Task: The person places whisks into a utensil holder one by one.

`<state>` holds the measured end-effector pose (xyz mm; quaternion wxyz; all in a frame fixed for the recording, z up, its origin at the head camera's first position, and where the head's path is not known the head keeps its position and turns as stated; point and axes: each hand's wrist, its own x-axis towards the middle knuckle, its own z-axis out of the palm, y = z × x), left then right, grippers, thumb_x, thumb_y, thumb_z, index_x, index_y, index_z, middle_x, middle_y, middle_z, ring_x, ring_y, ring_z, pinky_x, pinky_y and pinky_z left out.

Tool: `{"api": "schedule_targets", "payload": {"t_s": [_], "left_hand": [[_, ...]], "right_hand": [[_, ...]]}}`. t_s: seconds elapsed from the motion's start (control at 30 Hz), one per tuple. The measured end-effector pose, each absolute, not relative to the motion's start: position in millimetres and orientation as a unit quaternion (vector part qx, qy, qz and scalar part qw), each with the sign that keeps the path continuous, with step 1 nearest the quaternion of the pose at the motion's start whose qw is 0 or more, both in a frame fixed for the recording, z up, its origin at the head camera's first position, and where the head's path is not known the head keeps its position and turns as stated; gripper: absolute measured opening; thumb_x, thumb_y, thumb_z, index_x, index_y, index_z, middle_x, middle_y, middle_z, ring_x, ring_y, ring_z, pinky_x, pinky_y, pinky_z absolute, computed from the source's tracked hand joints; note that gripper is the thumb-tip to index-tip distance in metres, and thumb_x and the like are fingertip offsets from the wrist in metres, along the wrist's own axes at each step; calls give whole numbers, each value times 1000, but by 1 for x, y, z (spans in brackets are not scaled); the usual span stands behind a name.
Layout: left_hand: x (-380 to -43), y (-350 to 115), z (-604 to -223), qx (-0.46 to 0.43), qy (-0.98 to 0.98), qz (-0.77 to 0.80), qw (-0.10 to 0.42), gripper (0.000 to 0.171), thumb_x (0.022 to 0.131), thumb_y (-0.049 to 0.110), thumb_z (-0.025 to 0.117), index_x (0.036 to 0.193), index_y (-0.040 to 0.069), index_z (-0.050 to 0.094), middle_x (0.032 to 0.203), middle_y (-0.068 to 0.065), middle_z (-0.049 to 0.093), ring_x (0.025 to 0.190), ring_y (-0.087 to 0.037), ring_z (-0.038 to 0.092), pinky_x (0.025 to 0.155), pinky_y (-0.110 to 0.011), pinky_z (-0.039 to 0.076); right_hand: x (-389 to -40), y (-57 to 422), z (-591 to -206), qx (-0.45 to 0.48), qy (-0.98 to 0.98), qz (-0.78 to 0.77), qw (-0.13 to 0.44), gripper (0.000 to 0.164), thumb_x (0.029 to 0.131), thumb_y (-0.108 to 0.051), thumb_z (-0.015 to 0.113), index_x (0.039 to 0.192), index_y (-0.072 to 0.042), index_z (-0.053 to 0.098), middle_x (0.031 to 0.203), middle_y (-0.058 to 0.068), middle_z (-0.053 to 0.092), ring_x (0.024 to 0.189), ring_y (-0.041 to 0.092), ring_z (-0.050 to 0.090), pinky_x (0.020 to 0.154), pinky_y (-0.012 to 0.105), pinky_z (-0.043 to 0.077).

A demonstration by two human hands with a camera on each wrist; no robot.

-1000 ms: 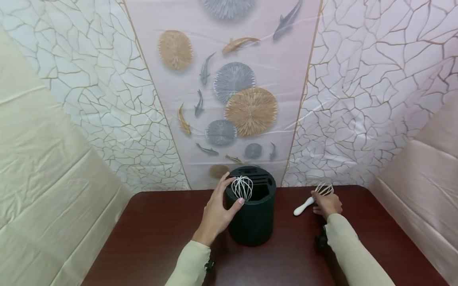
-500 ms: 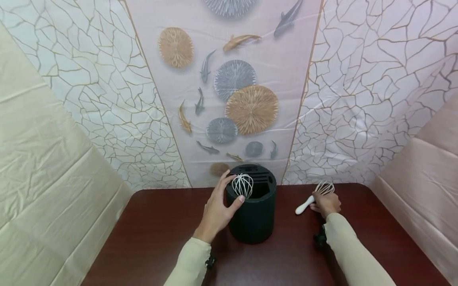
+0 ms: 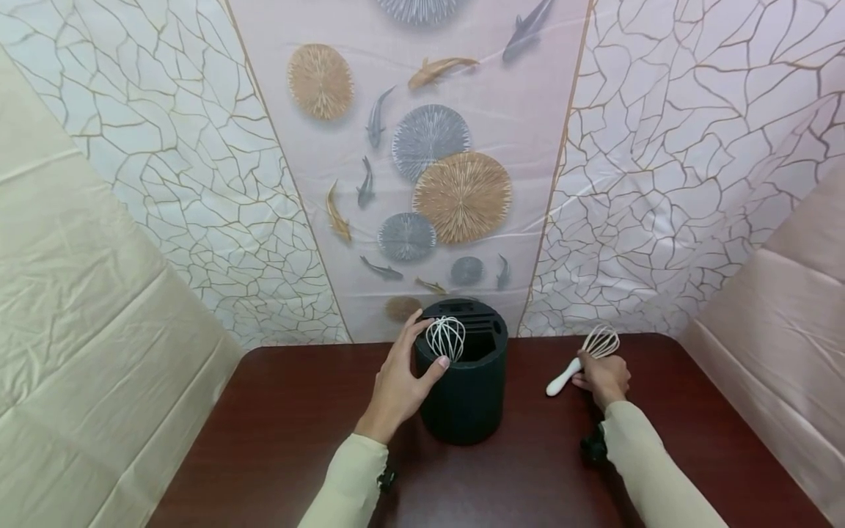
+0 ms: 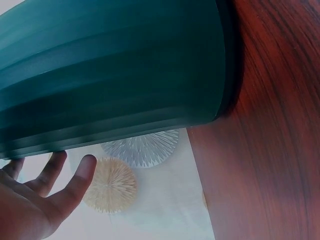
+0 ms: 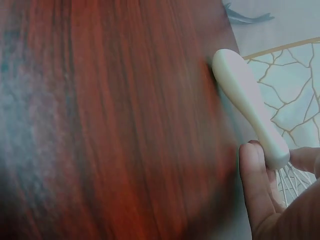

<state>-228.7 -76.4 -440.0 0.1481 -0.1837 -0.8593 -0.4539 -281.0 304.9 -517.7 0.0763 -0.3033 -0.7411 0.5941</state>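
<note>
- Left whisk (image 3: 447, 337): its wire head shows between thumb and fingers of the left hand (image 3: 398, 381), which are spread at the rim; its lower part is out of sight, and I cannot tell whether they pinch the wires or merely touch.
- Dark holder (image 3: 464, 407): right of that palm, upright on the table (image 3: 297, 418), its opening just past the thumb tip. The step in hand looks like settling the left whisk there.
- Right whisk (image 3: 563, 377): well apart from the left fingers, pinched at the neck by the right hand (image 3: 604, 376); its handle points left of those fingertips.
- Next, I judge, the right fingers must raise it, turn it handle-down and carry it left to the opening, avoiding the left thumb.
</note>
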Motion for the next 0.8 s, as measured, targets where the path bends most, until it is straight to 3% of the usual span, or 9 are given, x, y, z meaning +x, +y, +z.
{"api": "schedule_targets", "payload": {"t_s": [0.2, 0.47, 0.8], "left_hand": [[-229, -77, -438, -180, -860, -455, 146, 65, 99, 55, 67, 158, 45, 41, 170, 28, 20, 152, -21, 41, 102, -84, 32], [-228, -78, -439, -190, -854, -459, 154, 66, 99, 54, 67, 158, 40, 43, 173, 13, 26, 151, -22, 43, 101, -82, 35], [-227, -78, -438, -183, -859, -455, 146, 67, 98, 59, 66, 159, 41, 43, 172, 22, 23, 151, -21, 42, 101, -84, 33]], "right_hand": [[-277, 302, -516, -299, -725, 614, 91, 38, 103, -25, 63, 116, 10, 60, 60, 4, 68, 48, 10, 69, 55, 30, 60], [-271, 299, -514, -295, -719, 618, 122, 44, 103, -26, 62, 126, 11, 56, 66, 3, 66, 49, 7, 67, 54, 29, 60], [-264, 294, -504, -284, -726, 608, 154, 53, 102, -25, 64, 139, 11, 52, 81, 1, 68, 51, 5, 67, 54, 28, 60]]}}
